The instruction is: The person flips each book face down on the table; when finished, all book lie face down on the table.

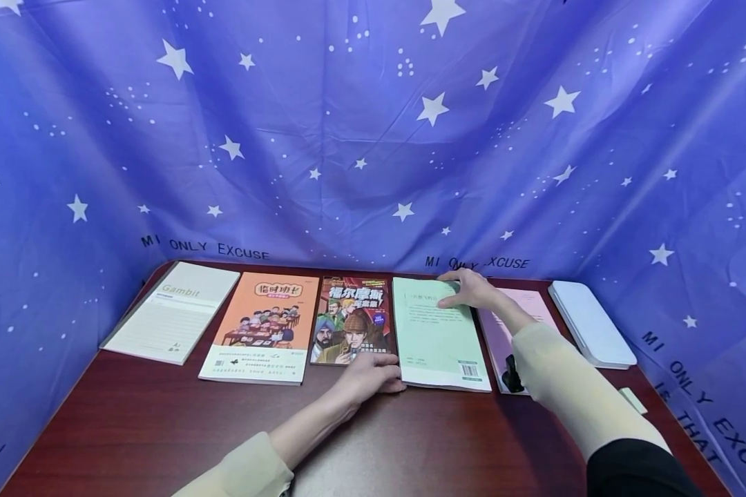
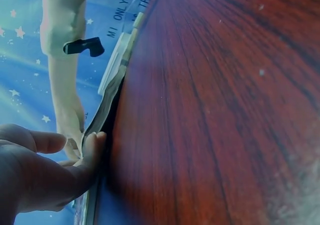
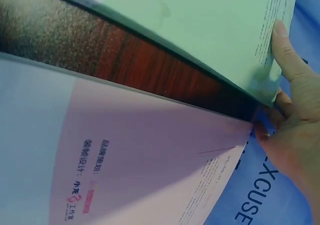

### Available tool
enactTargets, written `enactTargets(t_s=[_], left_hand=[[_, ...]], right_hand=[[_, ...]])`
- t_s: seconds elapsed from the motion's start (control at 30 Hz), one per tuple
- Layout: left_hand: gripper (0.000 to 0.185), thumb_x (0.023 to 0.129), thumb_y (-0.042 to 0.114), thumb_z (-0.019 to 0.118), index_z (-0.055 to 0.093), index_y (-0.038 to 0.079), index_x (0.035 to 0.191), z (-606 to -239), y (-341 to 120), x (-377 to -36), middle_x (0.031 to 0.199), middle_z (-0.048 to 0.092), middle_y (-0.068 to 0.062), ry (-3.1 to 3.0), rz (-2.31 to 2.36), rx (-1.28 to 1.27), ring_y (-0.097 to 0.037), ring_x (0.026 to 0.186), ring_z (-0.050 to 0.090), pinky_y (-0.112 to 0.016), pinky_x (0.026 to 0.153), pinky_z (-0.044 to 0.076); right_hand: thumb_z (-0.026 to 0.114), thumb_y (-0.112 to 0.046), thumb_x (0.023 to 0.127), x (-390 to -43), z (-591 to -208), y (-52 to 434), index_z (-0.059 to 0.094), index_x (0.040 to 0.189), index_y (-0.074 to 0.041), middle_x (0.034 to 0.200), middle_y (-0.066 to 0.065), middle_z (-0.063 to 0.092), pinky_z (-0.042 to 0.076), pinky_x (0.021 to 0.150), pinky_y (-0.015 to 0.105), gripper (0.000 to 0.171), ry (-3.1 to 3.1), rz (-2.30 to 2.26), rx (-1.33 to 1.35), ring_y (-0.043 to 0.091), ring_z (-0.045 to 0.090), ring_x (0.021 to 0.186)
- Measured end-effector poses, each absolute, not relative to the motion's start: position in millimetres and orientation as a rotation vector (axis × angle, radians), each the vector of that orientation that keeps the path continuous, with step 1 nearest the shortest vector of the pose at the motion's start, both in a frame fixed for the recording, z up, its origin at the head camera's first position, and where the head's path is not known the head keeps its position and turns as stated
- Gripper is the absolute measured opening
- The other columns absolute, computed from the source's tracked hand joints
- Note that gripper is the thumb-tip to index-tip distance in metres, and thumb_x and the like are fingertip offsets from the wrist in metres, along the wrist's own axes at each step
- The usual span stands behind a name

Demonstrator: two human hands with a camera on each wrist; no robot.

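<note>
A green book (image 1: 441,331) lies between my two hands, its barcode at the near right corner. My right hand (image 1: 472,288) holds its far right corner; in the right wrist view the thumb (image 3: 286,50) is on the green cover and the fingers bend at the corner's edge. At the near left corner, my left hand (image 1: 367,378) has its fingertips against the book's edge, partly over the lower corner of a detective comic book (image 1: 354,317). The left thumb (image 2: 47,142) stands out apart from the fingers in the left wrist view.
A pink book (image 1: 522,310) lies right of the green one, partly under my right forearm. Farther right are a white case (image 1: 590,324) and a small pale block (image 1: 633,400). An orange book (image 1: 264,314) and a cream notebook (image 1: 180,310) lie left. Starry blue cloth surrounds the table.
</note>
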State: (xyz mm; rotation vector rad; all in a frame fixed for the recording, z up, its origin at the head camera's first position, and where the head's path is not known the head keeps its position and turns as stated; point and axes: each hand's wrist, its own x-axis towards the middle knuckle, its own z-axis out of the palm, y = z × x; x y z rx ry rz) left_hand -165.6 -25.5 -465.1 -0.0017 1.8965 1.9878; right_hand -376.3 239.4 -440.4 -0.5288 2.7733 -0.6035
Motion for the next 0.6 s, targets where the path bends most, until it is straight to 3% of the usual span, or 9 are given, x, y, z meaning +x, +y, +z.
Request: enactTargets(t_s=[0.13,0.37,0.6], left_hand=[[0.047,0.097,0.003,0.06,0.052,-0.017,0.139,-460.0,-27.6,-162.5,0.127,0.068,-0.031,1.892,2.002,-0.008,-0.026,0.092,0.079,-0.031,0.086,0.064],[0.044,0.098,0.002,0.059,0.053,-0.017,0.137,-456.3,-30.3,-158.3,0.118,0.071,-0.03,1.879,2.019,-0.007,-0.031,0.095,0.077,-0.032,0.085,0.065],[0.043,0.098,0.002,0.059,0.055,-0.017,0.135,-456.8,-31.4,-158.0,0.115,0.072,-0.029,1.913,1.989,0.001,-0.033,0.098,0.077,-0.033,0.085,0.065]], right_hand=[[0.088,-0.038,0.081,-376.7,-441.6,240.5,0.06,0.143,-0.008,0.14,0.02,0.063,0.049,0.09,0.04,0.075,2.796,-0.582,-0.526,0.026,0.058,0.102],[0.089,-0.038,0.08,-378.1,-443.3,238.6,0.062,0.142,-0.009,0.143,0.019,0.062,0.049,0.098,0.048,0.073,2.819,-0.56,-0.53,0.032,0.059,0.117],[0.088,-0.038,0.08,-376.6,-442.6,236.9,0.061,0.142,-0.008,0.148,0.022,0.057,0.047,0.097,0.051,0.074,2.824,-0.536,-0.538,0.039,0.056,0.128]])
